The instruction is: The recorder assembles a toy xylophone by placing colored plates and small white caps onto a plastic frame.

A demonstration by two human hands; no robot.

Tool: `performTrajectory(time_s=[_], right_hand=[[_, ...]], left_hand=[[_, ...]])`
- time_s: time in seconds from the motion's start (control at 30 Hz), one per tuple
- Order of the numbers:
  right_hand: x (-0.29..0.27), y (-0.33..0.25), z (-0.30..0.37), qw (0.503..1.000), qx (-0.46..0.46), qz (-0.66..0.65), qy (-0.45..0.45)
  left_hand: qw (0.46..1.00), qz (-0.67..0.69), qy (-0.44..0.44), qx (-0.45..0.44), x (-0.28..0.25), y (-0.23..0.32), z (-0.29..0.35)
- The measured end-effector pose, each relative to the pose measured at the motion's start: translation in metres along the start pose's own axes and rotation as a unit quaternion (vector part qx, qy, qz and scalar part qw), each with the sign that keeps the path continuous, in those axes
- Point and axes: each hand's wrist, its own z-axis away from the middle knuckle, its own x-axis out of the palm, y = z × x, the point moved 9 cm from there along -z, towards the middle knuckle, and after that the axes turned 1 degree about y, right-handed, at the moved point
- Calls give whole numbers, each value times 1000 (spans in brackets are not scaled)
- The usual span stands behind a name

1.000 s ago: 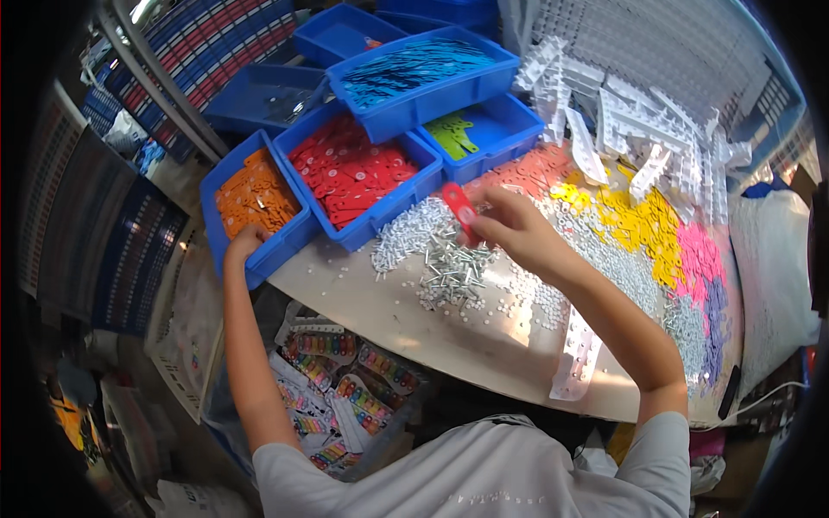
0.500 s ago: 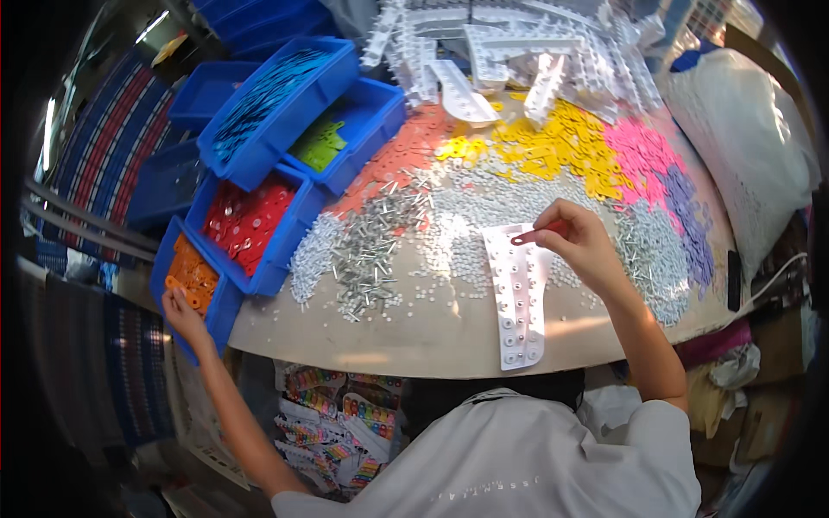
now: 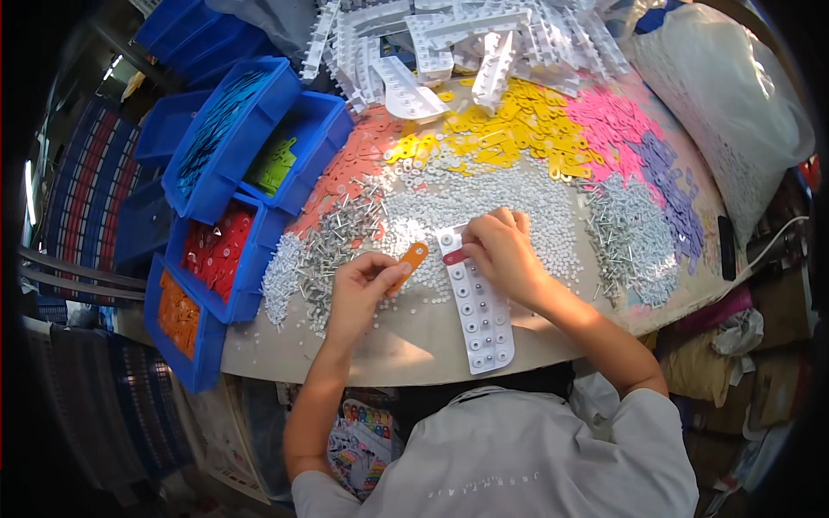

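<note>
In front of me a long white plastic base [image 3: 473, 304] with rows of round studs lies on the table. A small red strip [image 3: 452, 257] sits across its upper part, and my right hand [image 3: 511, 259] is closed over the strip's right end. My left hand [image 3: 354, 298] pinches an orange strip [image 3: 414, 259] with a hole near its tip, held just left of the white base. The fingertips of my right hand are partly hidden.
Blue bins hold orange strips [image 3: 177, 315], red strips [image 3: 214, 259], green strips [image 3: 274, 168] and blue strips [image 3: 220, 125]. Beyond my hands spread metal pins [image 3: 341, 229], small white pieces [image 3: 484, 194], and yellow strips [image 3: 509, 121]. White plastic bases [image 3: 432, 39] are heaped behind; a clear bag [image 3: 717, 112] stands right.
My left hand has come from the orange bin to beside the white base, carrying an orange strip. The red strip in my right hand now lies across the base.
</note>
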Motion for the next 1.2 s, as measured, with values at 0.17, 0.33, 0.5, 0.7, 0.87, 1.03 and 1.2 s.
performTrajectory(time_s=[0.17, 0.33, 0.5, 0.7, 0.87, 1.03, 1.2], right_hand=[[-1, 4, 4, 995, -16, 86, 53], [-2, 11, 7, 997, 1, 63, 49], [-4, 15, 3, 997, 26, 50, 48], [-1, 20, 4, 998, 30, 43, 42], [0, 21, 8, 997, 20, 59, 54], [-2, 27, 12, 996, 27, 55, 71], [2, 28, 14, 994, 36, 58, 86]], left_hand=[[999, -43, 6, -18, 10, -6, -16], [994, -102, 6, 44, 12, -4, -29], [999, -45, -21, 21, 28, 8, -36], [997, 62, -30, -23, 41, 9, -37], [992, 106, -66, -15, 45, 12, -40], [998, 28, -43, 36, 40, 11, -46], [992, -83, -44, 83, 61, 9, -55]])
